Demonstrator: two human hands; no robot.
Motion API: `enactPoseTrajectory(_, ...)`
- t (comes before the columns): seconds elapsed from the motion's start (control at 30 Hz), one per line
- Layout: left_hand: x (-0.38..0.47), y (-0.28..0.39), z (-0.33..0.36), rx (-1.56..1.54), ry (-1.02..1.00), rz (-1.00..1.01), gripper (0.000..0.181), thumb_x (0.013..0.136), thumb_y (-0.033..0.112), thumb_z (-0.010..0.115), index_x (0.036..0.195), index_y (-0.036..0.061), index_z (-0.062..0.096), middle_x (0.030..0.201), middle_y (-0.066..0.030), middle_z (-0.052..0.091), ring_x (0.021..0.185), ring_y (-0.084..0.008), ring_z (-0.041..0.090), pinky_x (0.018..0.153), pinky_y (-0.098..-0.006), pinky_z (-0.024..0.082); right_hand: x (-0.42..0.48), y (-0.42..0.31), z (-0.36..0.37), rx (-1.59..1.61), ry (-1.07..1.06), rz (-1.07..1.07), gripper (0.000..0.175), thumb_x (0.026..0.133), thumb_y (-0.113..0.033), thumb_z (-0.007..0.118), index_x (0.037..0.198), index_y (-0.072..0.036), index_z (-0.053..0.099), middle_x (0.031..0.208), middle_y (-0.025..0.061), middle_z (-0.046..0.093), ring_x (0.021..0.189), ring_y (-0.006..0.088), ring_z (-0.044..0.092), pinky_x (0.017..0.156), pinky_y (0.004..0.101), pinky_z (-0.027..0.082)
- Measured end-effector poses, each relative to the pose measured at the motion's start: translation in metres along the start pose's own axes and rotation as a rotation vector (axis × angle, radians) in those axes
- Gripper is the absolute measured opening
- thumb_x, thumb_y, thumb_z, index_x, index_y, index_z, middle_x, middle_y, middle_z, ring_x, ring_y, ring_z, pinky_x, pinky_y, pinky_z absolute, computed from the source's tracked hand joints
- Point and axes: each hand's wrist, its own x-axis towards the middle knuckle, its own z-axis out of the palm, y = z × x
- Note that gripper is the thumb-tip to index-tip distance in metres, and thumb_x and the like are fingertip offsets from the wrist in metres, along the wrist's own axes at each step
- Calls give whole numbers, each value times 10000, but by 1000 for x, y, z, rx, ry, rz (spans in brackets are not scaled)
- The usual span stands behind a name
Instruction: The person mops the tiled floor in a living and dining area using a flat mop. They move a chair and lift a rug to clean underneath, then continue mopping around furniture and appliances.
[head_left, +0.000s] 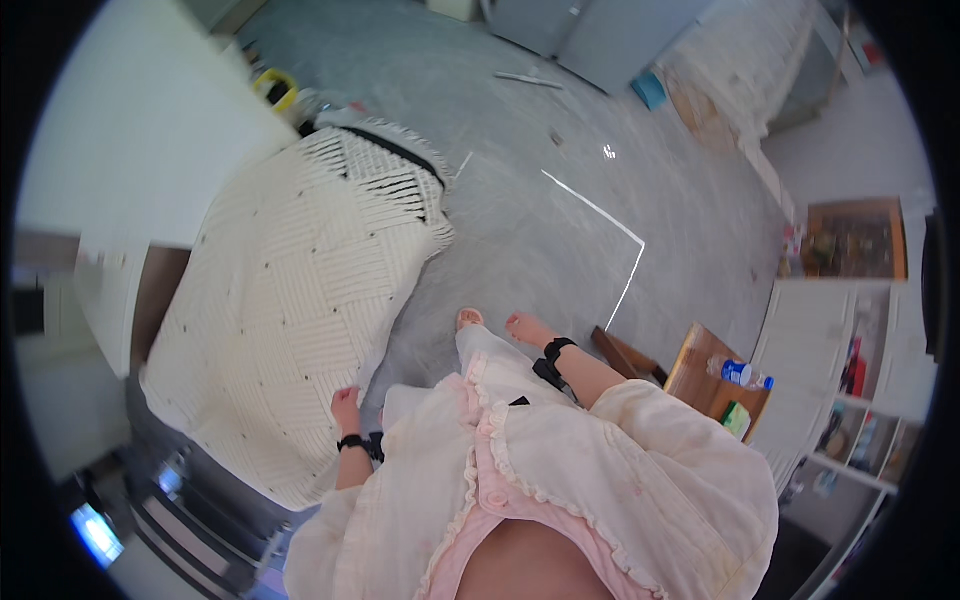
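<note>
My left hand (346, 409) hangs at my side with its fingers loosely curled and nothing visible in it. It overlaps the right edge of a cream quilted cover (300, 300) with a woven-stripe pattern, draped over a large piece of furniture. Whether the hand touches the cover cannot be told. My right hand (531, 328) hangs over the grey floor (517, 255), its fingers curled in and nothing seen in them. Each wrist wears a black band. Between the hands, one foot in a pink sandal (470, 318) shows on the floor.
White lines (600, 210) mark the floor ahead. A wooden stool (686, 375) at right bears plastic bottles (735, 372) and a green packet (736, 418). White cabinets (802, 330) stand beyond it. Grey doors (585, 37), a blue box (649, 91) and a yellow-rimmed container (276, 90) are farther off.
</note>
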Motion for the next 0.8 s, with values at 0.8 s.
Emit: enactPoseTrajectory(0.8, 93, 748, 678, 552, -373, 876, 172, 823, 309, 640, 823, 161, 729, 1034, -45, 678, 1111, -238, 568, 962, -483, 378, 62, 118, -300, 817, 383, 301, 237, 869, -215, 594, 1011, -30, 637, 770, 100, 673, 714, 168, 645, 663, 312, 503)
